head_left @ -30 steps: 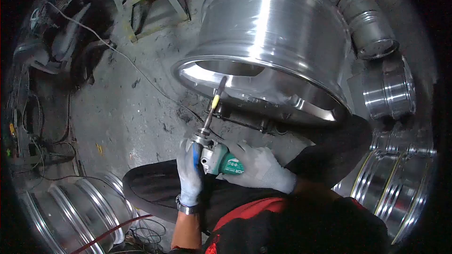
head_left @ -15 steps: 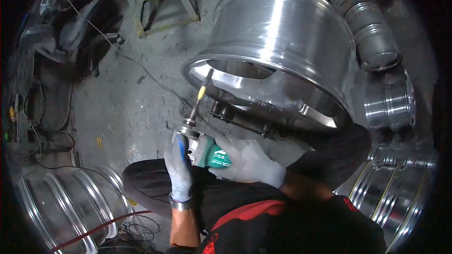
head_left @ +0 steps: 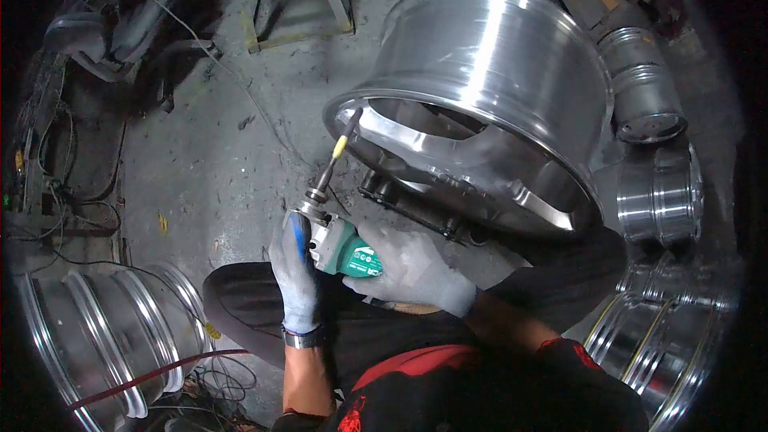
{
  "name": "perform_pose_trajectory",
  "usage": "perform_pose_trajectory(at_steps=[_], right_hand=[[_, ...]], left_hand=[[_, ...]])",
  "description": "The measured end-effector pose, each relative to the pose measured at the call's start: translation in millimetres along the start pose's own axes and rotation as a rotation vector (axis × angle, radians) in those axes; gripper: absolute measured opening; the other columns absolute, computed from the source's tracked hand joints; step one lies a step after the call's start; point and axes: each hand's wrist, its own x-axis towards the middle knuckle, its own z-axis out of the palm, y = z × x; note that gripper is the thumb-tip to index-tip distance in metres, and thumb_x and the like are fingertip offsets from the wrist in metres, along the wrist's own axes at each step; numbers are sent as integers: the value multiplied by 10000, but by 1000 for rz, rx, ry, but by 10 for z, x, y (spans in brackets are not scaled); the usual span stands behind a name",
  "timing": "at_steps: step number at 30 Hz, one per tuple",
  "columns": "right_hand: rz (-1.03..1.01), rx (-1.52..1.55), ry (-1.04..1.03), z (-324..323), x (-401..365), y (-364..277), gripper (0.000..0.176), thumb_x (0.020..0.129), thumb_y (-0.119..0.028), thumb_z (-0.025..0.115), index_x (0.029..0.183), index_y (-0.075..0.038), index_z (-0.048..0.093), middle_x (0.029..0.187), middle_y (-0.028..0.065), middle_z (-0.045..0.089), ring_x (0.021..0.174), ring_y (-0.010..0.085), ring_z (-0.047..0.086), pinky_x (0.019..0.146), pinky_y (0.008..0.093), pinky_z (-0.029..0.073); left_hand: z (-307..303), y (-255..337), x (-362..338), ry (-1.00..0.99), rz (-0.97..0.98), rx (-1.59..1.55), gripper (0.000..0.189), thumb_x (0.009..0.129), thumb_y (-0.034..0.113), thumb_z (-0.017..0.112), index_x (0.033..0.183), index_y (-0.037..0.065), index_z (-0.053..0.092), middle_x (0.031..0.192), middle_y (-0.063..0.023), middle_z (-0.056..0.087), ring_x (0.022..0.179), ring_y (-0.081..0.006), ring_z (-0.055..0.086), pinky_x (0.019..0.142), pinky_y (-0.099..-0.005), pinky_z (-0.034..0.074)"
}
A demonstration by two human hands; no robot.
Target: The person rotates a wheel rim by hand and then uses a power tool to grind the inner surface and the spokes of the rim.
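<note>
Both my gloved hands grip a green and grey angle grinder (head_left: 352,253). My right hand (head_left: 412,268) is wrapped round its green body. At the head end, my left hand (head_left: 296,260) closes on the grinder beside the gear housing. A long thin spindle (head_left: 326,176) with a yellow band runs up from the head. Its dark tip overlaps the near rim of a large metal wheel rim (head_left: 472,56), at the left edge of a spoke opening. The wheel rim lies tilted, its spoked face turned toward me, above a dark stand (head_left: 408,204).
More wheel rims stand at the lower left (head_left: 120,336), the right (head_left: 660,196) and the lower right (head_left: 656,344). A metal frame stand (head_left: 296,0) is at the back. A cable (head_left: 184,44) crosses the floor, and a red hose (head_left: 160,372) passes at the lower left.
The view has shifted, so the wheel rim and floor sit slightly lower and further right. The grinder stays in both hands, its tip still at the rim's left edge.
</note>
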Motion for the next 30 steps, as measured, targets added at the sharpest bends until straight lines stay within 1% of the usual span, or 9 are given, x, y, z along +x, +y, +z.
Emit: perform_pose_trajectory(at_steps=[6, 8, 16, 17, 19, 23, 27, 29, 30], right_hand=[[70, 23, -33, -45, -304, 22, 829, 805, -498, 908, 1421, -52, 577, 1140, 233, 719, 985, 427, 752, 839, 533, 615], [128, -9, -14, -64, -386, -11, 825, 840, -488, 856, 1486, -101, 519, 1118, 249, 730, 980, 460, 760, 837, 592, 628], [76, 11, -37, -15, -232, 34, 803, 829, -462, 880, 1448, -78, 541, 1103, 237, 731, 981, 441, 757, 808, 561, 628], [28, 13, -27, -7, -189, 42, 788, 817, -451, 906, 1411, -60, 567, 1090, 224, 732, 980, 434, 751, 797, 540, 623], [8, 14, 0, -10, -140, 47, 776, 830, -461, 877, 1417, -73, 551, 1078, 232, 736, 944, 447, 761, 801, 558, 630], [-37, 26, 94, -42, -242, 43, 766, 832, -474, 857, 1408, -85, 535, 1042, 233, 745, 882, 463, 773, 803, 581, 636], [88, -42, -2, -82, -333, 16, 805, 822, -467, 864, 1445, -85, 528, 1018, 233, 749, 876, 461, 773, 788, 578, 638], [104, 10, -74, -116, -269, -2, 811, 842, -487, 868, 1452, -53, 556, 1149, 247, 728, 982, 454, 754, 844, 560, 617], [102, 16, -71, -86, -226, 0, 811, 842, -487, 868, 1452, -53, 556, 1149, 247, 728, 982, 454, 754, 844, 560, 617]], left_hand=[[39, 60, -176, -145, -138, -145, 432, 1135, 353, 562, 1219, -53, 685, 1022, -113, 697, 959, -160, 601, 864, -347, 490], [78, 59, -221, -192, -190, -183, 462, 1136, 368, 583, 1306, -53, 669, 1077, -130, 732, 972, -173, 638, 884, -351, 511], [55, 14, -163, -94, -94, -152, 424, 1150, 344, 558, 1155, -51, 713, 984, -89, 690, 886, -177, 588, 827, -379, 489], [68, -81, -147, 28, 184, 229, 428, 1151, 358, 551, 1101, -41, 698, 920, -62, 645, 846, -162, 540, 800, -368, 471], [44, -15, -124, -46, -152, -180, 441, 1153, 377, 541, 1065, -30, 686, 900, -47, 623, 837, -157, 519, 784, -359, 454], [149, 40, -204, 73, -33, -73, 445, 1154, 386, 536, 1039, -21, 674, 890, -46, 624, 831, -151, 512, 767, -352, 444], [150, 24, -231, -62, -51, -109, 426, 1148, 355, 544, 1091, -44, 684, 947, -71, 644, 889, -150, 547, 792, -363, 461], [85, -58, -165, -94, -126, -191, 384, 1136, 317, 562, 1130, -45, 690, 942, -105, 660, 888, -174, 583, 797, -362, 470], [220, -79, -209, 114, 137, -23, 340, 1135, 284, 556, 1104, -27, 688, 894, -125, 656, 823, -205, 600, 772, -384, 476]])
